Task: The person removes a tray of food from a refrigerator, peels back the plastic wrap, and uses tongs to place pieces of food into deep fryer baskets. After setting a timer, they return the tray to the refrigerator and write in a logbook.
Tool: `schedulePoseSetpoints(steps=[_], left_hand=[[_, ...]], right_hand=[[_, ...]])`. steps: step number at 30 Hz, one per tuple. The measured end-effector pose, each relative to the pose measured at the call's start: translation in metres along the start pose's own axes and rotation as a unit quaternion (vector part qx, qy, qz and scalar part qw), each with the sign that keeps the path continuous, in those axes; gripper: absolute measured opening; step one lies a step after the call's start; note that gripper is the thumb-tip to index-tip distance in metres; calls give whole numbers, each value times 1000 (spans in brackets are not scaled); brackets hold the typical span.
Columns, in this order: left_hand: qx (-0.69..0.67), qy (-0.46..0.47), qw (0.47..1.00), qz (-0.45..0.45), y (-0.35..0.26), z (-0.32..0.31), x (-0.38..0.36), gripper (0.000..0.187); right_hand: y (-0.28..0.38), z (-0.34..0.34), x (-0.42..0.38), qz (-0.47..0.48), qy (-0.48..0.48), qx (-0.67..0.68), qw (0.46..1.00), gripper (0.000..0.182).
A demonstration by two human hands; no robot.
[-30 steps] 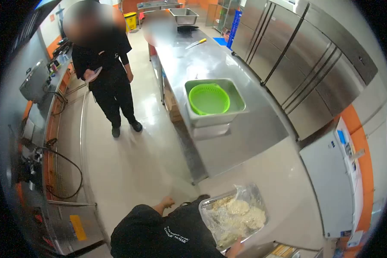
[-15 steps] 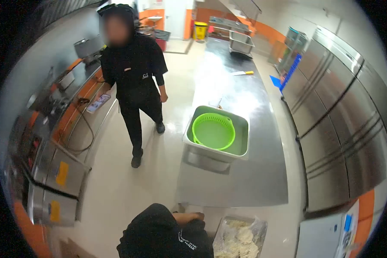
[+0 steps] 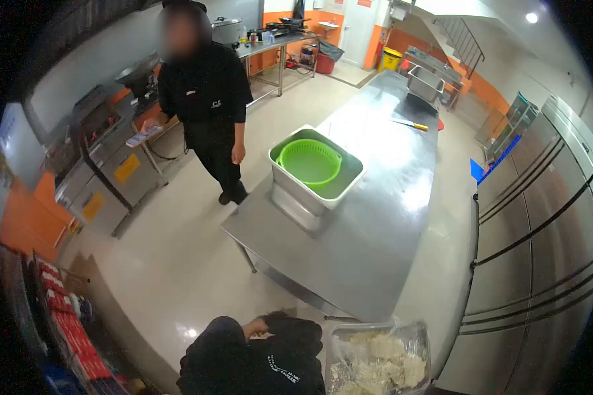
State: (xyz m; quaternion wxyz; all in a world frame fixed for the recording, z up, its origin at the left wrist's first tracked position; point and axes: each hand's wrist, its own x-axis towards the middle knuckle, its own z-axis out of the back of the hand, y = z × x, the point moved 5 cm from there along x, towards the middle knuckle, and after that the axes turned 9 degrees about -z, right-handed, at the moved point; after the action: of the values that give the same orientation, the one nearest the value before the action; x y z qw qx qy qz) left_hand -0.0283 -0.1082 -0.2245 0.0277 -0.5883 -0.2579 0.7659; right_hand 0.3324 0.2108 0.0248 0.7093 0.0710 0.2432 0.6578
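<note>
At the bottom of the head view my left hand (image 3: 258,328) sticks out of a black sleeve, in front of my dark clothing. Its fingers look curled; whatever they may hold is hidden. Close to my right side is a clear-walled tray (image 3: 335,349) lined with plastic film, containing a pale, lumpy, dough-like mass (image 3: 382,361). What supports this tray is out of sight, and so is my right hand. Ahead, on a steel table (image 3: 349,263), stands a deep metal pan (image 3: 303,205) with a bright green perforated basket (image 3: 310,161) inside, sitting in cloudy liquid.
A person in black (image 3: 207,92) stands left of the table, holding a phone-like object (image 3: 141,136). A yellow-handled knife (image 3: 412,124) and another metal pan (image 3: 426,84) lie further along the table. Steel refrigerators (image 3: 540,217) line the right. Cooking equipment (image 3: 122,164) stands on the left.
My view has turned left and tilted up, and the table appears angled. The tray of pale mass keeps its place beside me. My left hand has drawn back leftward, away from the tray.
</note>
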Motion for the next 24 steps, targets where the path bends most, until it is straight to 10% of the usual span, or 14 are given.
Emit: schedulePoseSetpoints(steps=[4,7,9,15,24], left_hand=[[-175,41,984,-8,50,-118,39,26],[-285,105,936,-175,4,-156,52,27],[-158,33,985,-53,-30,-156,64,28],[-279,-16,944,-174,-218,-164,72,31],[-786,-66,537,-300,-335,-210,-69,36]], right_hand=[[78,31,62,-104,103,440,886,25],[107,23,133,8,104,337,936,22],[138,9,163,53,157,336,927,21],[170,-8,239,79,313,286,902,27],[238,-23,292,87,478,291,824,38]])
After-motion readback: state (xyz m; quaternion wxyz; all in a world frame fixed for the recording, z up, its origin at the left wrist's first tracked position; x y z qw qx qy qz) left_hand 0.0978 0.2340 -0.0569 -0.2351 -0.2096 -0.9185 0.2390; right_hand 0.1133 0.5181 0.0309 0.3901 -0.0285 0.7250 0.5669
